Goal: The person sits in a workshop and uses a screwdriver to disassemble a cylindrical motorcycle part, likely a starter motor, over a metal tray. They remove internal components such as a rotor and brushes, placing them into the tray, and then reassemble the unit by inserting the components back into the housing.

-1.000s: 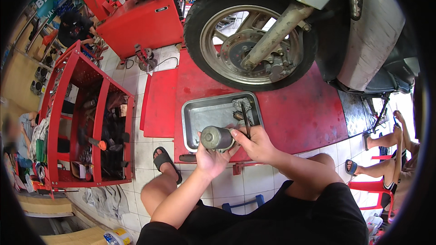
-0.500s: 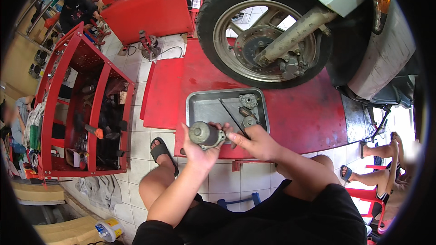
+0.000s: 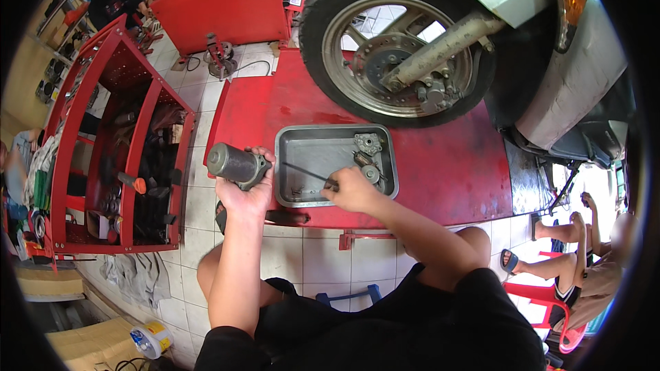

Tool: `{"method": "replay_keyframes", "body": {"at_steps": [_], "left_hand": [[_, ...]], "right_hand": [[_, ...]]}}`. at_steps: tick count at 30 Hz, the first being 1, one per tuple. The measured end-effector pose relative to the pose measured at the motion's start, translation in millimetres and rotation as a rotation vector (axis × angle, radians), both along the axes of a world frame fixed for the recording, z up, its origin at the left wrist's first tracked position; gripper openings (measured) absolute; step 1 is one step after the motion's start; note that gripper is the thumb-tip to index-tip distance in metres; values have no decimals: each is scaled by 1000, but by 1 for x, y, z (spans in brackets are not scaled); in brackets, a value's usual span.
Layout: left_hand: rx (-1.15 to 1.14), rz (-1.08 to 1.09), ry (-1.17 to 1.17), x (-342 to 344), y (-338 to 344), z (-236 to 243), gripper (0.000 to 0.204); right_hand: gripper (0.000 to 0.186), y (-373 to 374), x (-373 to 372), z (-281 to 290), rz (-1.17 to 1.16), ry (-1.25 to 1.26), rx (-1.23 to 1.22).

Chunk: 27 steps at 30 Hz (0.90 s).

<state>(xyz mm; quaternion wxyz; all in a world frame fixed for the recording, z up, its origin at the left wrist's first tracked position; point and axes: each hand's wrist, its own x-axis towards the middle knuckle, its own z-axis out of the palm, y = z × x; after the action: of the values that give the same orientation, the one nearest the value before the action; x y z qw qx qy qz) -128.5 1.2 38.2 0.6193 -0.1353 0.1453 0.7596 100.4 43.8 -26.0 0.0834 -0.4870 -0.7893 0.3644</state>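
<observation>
Gripping the motor point(image 3: 237, 166) in the left hand point(image 3: 246, 199), just off the tray's point(image 3: 313, 151) nine o'clock side; clutching a thin tool point(image 3: 309, 173) in the right hand point(image 3: 354, 191) over the tray, near metal parts point(image 3: 368, 143) at three o'clock, aiming it toward ten.

One grey metal cylinder point(image 3: 236, 165) sits in the left fingers point(image 3: 266, 156), one thin dark tool point(image 3: 307, 172) in the right fingers point(image 3: 335, 194). Beneath the right fingers is one metal tray point(image 3: 313, 152); beyond them, one wheel point(image 3: 379, 62); far left of the left fingers, one red rack point(image 3: 135, 165).
</observation>
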Motion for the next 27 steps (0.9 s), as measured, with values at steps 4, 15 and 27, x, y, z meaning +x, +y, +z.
{"method": "replay_keyframes", "body": {"at_steps": [4, 15, 27], "left_hand": [[22, 2, -56, -14, 2, 1, 39], [67, -81, -62, -10, -8, 8, 63], [29, -103, -55, -1, -3, 3, 69]], "right_hand": [[24, 1, -30, -7, 13, -204, -47], [19, -2, -32, -39, -8, -107, 15], [18, 2, -29, -43, -27, -83, 0]]}}
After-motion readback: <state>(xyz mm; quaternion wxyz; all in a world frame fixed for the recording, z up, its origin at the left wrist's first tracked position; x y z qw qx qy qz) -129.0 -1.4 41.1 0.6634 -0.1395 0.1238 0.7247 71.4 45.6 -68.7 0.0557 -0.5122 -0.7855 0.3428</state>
